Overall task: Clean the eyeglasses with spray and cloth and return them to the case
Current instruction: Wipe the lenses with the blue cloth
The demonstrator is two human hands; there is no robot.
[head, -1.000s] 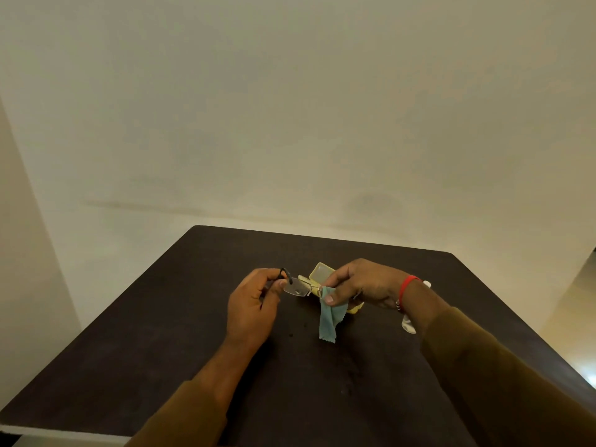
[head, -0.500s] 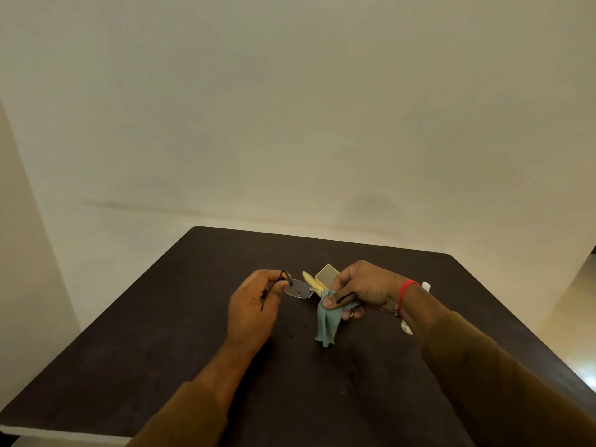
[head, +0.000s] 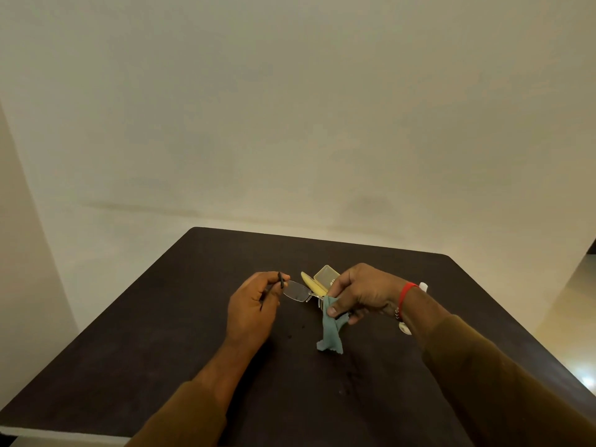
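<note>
My left hand (head: 254, 304) holds the rimless eyeglasses (head: 296, 290) by their dark left temple, above the dark table (head: 161, 333). One clear lens shows between my hands. My right hand (head: 361, 293) pinches a blue-green cloth (head: 330, 332) around the other lens, which the cloth and fingers hide. The rest of the cloth hangs down toward the table. Behind my hands the yellow glasses case (head: 324, 279) lies open on the table. A white spray bottle (head: 423, 288) lies behind my right wrist, mostly hidden.
The table's far edge meets a plain pale wall. The right table edge runs close beside my right sleeve, with lit floor beyond it. A red band circles my right wrist.
My right hand has shifted slightly right with the cloth along the lens, uncovering more of the yellow case. The left hand has stayed almost still.
</note>
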